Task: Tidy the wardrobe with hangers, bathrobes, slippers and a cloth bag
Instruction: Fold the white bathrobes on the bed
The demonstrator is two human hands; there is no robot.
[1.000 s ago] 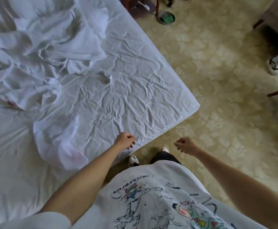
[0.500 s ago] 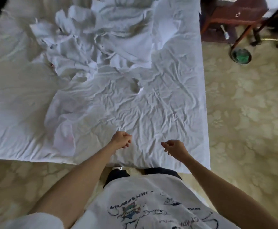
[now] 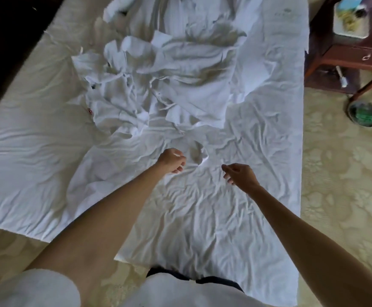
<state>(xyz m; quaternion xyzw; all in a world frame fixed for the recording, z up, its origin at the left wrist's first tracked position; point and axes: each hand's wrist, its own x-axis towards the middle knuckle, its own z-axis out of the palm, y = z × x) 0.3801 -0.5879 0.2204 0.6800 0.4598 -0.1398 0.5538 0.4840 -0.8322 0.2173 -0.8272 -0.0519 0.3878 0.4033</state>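
Note:
A heap of crumpled white bathrobes (image 3: 169, 69) lies on the far half of the white bed (image 3: 25, 165). One robe carries a small red mark (image 3: 90, 111) at its left edge. A thin white cloth (image 3: 202, 218) is spread flat over the near part of the bed, with a small raised fold (image 3: 197, 152) in it. My left hand (image 3: 172, 161) hovers just left of that fold, fingers loosely curled, holding nothing. My right hand (image 3: 239, 173) reaches over the cloth to the right of the fold, fingers apart and empty.
A dark wooden side table (image 3: 353, 56) with a drawer stands at the upper right, a white tray (image 3: 351, 17) on top. A green round dish (image 3: 363, 114) sits on the patterned carpet (image 3: 346, 185) beside it. Dark furniture borders the bed at upper left.
The view has swung from the bed corner to face the bed squarely. Both hands have moved forward from the bed's edge to over the spread cloth, near its raised fold.

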